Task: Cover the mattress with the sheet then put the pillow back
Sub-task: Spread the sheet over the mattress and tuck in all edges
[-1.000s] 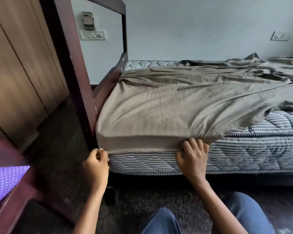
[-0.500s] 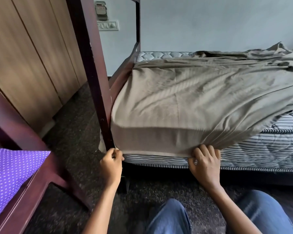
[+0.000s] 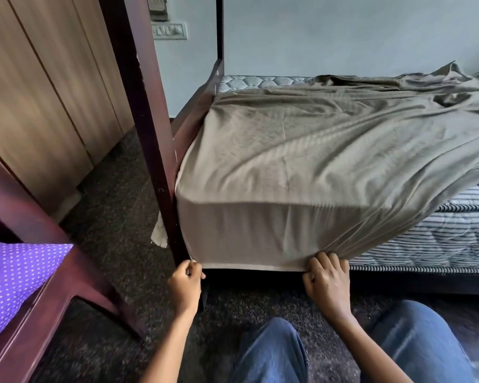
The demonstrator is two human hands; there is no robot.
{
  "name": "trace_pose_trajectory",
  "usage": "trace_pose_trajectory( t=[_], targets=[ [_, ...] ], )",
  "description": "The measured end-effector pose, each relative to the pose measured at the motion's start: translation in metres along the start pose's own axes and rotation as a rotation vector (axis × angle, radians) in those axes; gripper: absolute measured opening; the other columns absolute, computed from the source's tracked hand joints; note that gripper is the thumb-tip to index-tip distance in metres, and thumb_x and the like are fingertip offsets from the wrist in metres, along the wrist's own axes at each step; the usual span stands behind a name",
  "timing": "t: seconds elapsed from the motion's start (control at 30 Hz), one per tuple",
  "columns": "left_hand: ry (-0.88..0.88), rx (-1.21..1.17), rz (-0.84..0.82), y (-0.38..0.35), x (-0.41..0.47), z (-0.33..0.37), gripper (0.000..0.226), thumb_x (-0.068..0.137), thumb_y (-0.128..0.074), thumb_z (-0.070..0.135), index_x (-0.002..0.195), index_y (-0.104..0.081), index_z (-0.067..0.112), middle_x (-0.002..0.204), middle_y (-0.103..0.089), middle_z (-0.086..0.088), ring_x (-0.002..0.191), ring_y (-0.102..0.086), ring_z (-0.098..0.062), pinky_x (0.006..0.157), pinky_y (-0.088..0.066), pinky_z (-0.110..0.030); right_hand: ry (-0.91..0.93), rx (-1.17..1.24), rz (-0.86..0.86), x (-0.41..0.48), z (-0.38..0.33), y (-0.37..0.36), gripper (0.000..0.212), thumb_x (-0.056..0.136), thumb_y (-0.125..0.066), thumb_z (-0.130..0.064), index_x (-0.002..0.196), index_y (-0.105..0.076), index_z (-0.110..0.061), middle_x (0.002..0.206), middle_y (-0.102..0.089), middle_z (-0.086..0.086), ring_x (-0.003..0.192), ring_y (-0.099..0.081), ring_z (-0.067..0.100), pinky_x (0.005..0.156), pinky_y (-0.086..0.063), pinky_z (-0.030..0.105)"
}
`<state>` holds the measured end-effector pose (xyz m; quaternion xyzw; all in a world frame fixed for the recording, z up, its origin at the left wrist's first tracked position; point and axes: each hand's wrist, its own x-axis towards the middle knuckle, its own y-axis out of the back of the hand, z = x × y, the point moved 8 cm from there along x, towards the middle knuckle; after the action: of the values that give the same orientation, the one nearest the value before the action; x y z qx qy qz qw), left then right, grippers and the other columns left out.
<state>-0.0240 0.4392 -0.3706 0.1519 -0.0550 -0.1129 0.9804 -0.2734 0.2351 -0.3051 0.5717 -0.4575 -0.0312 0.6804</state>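
Note:
A grey-brown sheet lies over the near left corner of the striped mattress, whose side shows bare at the right. My left hand pinches the sheet's bottom hem at the corner, beside the dark bedpost. My right hand grips the same hem further right, fingers curled over its edge. The hem hangs down to the mattress's lower edge between my hands. Far across the bed the sheet is rumpled, and a strip of bare mattress shows by the wall. A purple dotted pillow sits at the left edge.
A dark wooden chair frame holds the purple pillow at lower left. Wooden wardrobe doors stand along the left wall. Dark speckled floor lies between them and the bed. My knees in blue jeans are at the bottom.
Both hands have pulled the sheet's hem down, from partway down the mattress side to its bottom edge. The view has shifted left and closer, showing more of the purple pillow.

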Motion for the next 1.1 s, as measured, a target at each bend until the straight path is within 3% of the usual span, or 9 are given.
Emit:
trace_pose_trajectory(
  t=[0.1,0.23,0.37,0.43,0.6,0.73,0.9,0.97,1.1],
  targets=[
    [0.045,0.013,-0.047,-0.008,-0.003,-0.019,0.033,0.077,-0.053,0.013,0.045,-0.049,0.021,0.044,-0.056,0.007,0.041,-0.046,-0.024,0.049,-0.044,-0.039,-0.010,0.004,-0.074,-0.010,0.003,-0.012,0.012,0.068,-0.045,-0.022,0.062,-0.049,-0.013,0.068,-0.050,0.005,0.069,-0.045,0.029,0.063,-0.028,0.038],
    [0.166,0.027,-0.113,-0.016,-0.012,-0.049,0.023,0.070,-0.047,0.027,0.048,-0.056,0.027,0.046,-0.056,0.005,0.039,-0.037,-0.020,0.049,-0.036,-0.029,-0.024,-0.002,-0.237,-0.031,0.005,-0.035,0.015,0.066,-0.043,-0.026,0.064,-0.053,-0.015,0.070,-0.051,0.003,0.070,-0.046,0.028,0.061,-0.025,0.038],
    [0.238,0.027,-0.137,-0.021,-0.010,-0.040,0.033,0.088,-0.052,0.009,0.056,-0.055,0.017,0.053,-0.060,0.001,0.031,-0.040,-0.010,0.037,-0.032,-0.023,-0.070,-0.019,-0.334,-0.031,0.006,-0.042,0.017,0.064,-0.041,-0.024,0.064,-0.056,-0.016,0.069,-0.054,0.002,0.068,-0.051,0.029,0.062,-0.025,0.037],
    [0.252,-0.009,-0.132,-0.023,-0.011,-0.036,0.030,0.091,-0.049,0.005,0.062,-0.054,0.011,0.063,-0.064,-0.007,0.033,-0.044,-0.008,0.043,-0.037,-0.025,-0.085,0.002,-0.343,-0.033,0.009,-0.040,0.020,0.064,-0.040,-0.024,0.065,-0.058,-0.017,0.069,-0.055,0.001,0.068,-0.053,0.029,0.061,-0.031,0.037],
    [0.257,-0.103,-0.042,-0.017,-0.021,-0.043,0.013,0.090,-0.056,0.004,0.081,-0.054,0.013,0.082,-0.066,-0.013,0.065,-0.064,-0.026,0.061,-0.047,-0.037,-0.130,0.090,-0.214,-0.035,0.021,-0.018,0.023,0.067,-0.041,-0.023,0.067,-0.062,-0.015,0.070,-0.057,0.000,0.069,-0.054,0.027,0.063,-0.033,0.035],
    [0.228,-0.234,0.061,-0.014,-0.024,-0.017,0.009,0.094,-0.046,0.003,0.096,-0.054,0.007,0.091,-0.061,-0.014,0.088,-0.063,-0.032,0.081,-0.049,-0.046,-0.274,0.245,-0.070,-0.032,0.026,0.002,0.020,0.071,-0.043,-0.018,0.064,-0.060,-0.011,0.065,-0.057,0.002,0.066,-0.052,0.026,0.063,-0.037,0.036],
    [0.565,-0.659,0.303,-0.008,-0.026,-0.015,0.037,0.097,-0.035,0.018,0.121,-0.055,-0.002,0.111,-0.059,-0.016,0.099,-0.057,-0.028,0.081,-0.045,-0.036,-0.568,0.508,-0.007,-0.034,0.043,0.009,0.016,0.072,-0.049,-0.008,0.067,-0.064,-0.005,0.069,-0.063,0.006,0.070,-0.055,0.026,0.065,-0.040,0.030],
    [0.698,-0.786,0.298,-0.011,-0.025,-0.015,0.037,0.096,-0.039,0.027,0.118,-0.058,0.004,0.108,-0.061,-0.010,0.102,-0.058,-0.024,0.083,-0.046,-0.033,-0.650,0.548,-0.003,-0.035,0.051,0.008,0.015,0.079,-0.054,0.001,0.069,-0.066,-0.003,0.072,-0.064,0.009,0.072,-0.056,0.027,0.067,-0.042,0.034],
    [0.792,-0.924,0.143,-0.023,-0.021,-0.013,0.014,0.092,-0.050,0.026,0.083,-0.055,0.018,0.084,-0.054,0.001,0.080,-0.054,-0.013,0.070,-0.046,-0.025,-0.824,0.643,-0.003,-0.037,0.066,0.007,0.019,0.080,-0.054,0.006,0.074,-0.068,-0.005,0.072,-0.065,0.010,0.067,-0.055,0.025,0.061,-0.036,0.030]
  ],
)
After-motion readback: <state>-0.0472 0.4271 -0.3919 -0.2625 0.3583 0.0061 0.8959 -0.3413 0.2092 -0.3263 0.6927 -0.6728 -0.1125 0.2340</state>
